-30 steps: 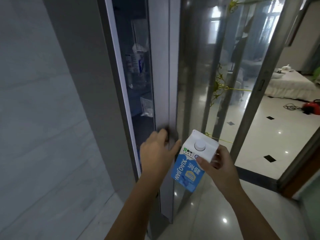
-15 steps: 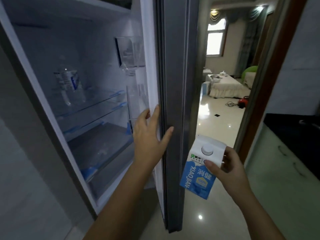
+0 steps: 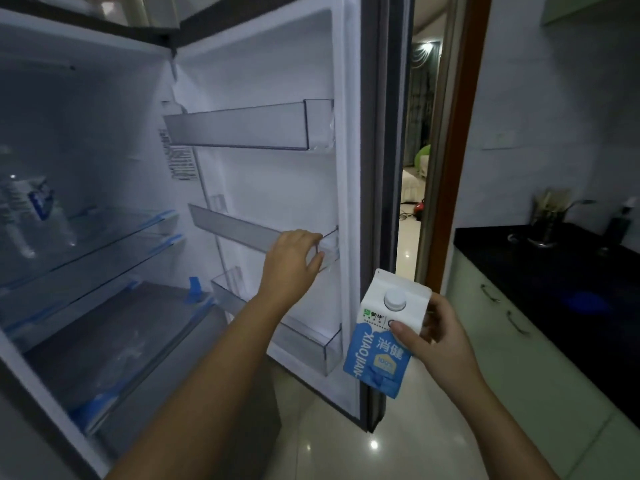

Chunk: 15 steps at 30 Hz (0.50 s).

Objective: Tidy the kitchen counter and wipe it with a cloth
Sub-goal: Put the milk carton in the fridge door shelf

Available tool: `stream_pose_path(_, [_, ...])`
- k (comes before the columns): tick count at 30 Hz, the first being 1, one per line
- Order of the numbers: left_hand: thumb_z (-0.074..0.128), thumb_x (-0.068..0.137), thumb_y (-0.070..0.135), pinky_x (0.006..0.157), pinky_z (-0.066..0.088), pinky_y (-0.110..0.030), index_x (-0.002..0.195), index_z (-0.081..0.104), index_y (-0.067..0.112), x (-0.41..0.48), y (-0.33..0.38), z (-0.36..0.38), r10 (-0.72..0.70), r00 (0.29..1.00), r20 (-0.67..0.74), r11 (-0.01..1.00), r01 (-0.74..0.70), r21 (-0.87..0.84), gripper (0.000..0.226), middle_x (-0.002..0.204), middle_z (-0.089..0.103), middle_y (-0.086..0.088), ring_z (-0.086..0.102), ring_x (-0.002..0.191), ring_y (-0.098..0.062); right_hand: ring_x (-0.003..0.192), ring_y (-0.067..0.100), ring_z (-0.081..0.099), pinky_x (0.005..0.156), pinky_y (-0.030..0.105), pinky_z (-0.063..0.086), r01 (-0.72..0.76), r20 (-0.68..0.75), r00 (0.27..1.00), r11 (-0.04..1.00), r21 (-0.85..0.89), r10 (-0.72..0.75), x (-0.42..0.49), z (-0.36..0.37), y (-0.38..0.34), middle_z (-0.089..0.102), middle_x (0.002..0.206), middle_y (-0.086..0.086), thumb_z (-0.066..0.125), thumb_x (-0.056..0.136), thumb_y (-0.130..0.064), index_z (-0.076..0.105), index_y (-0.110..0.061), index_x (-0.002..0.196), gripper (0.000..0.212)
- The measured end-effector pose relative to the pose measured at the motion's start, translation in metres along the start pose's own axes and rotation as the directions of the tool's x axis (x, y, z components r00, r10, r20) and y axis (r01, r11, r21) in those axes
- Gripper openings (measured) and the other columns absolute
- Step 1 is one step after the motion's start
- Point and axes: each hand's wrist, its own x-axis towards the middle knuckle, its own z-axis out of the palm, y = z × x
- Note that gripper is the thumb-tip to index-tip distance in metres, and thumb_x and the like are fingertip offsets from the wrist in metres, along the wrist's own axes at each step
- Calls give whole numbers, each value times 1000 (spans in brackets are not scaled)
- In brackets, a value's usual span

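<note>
My right hand [image 3: 437, 336] grips a blue and white milk carton [image 3: 382, 341] with a white screw cap, held upright just right of the open fridge door's edge. My left hand [image 3: 293, 260] rests on the middle door shelf [image 3: 239, 230], fingers curled over its right end. The fridge door [image 3: 277, 81] stands wide open, with three clear door shelves, all bare. Inside the fridge [image 3: 79, 98] a plastic water bottle [image 3: 33, 211] stands on a glass shelf at the left.
A black kitchen counter [image 3: 554, 271] runs along the right over pale green cabinet fronts [image 3: 512, 341], with a utensil holder [image 3: 550, 220] and a dark bottle [image 3: 620, 223] at its back. A doorway [image 3: 415, 202] behind the fridge door opens to another room. The floor is glossy tile.
The fridge door has swung from nearly closed to wide open. My left hand moved from the door's edge to the middle door shelf. The carton stays in my right hand.
</note>
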Motion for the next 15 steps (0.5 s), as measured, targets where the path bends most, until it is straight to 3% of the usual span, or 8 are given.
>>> stream_pose_path(4, [52, 90, 22, 99, 34, -29, 127, 50, 9, 16, 9, 17, 10, 997, 79, 999, -6, -45, 40, 126, 57, -11, 43, 121, -26, 90, 7, 62, 55, 14, 54, -40, 54, 998, 999, 17, 39, 6, 2, 9, 61, 102, -11, 72, 73, -11, 48, -36, 96, 42])
stream_pose_path(11, [48, 92, 25, 102, 28, -23, 131, 46, 12, 24, 7, 16, 5, 988, 156, 993, 13, -114, 41, 133, 52, -7, 40, 126, -22, 94, 4, 59, 57, 11, 54, -80, 124, 989, 996, -31, 84, 17, 19, 28, 58, 99, -17, 72, 74, -9, 45, -37, 92, 42])
stream_pose_path(15, [49, 89, 27, 97, 27, -15, 124, 53, 10, -3, -13, -11, -36, 999, 26, 977, 41, -210, 40, 127, 57, -8, 48, 118, -18, 100, 9, 58, 71, 24, 59, -97, 190, 976, 994, -58, 106, 23, 51, 40, 57, 103, -14, 72, 74, -9, 44, -37, 94, 44])
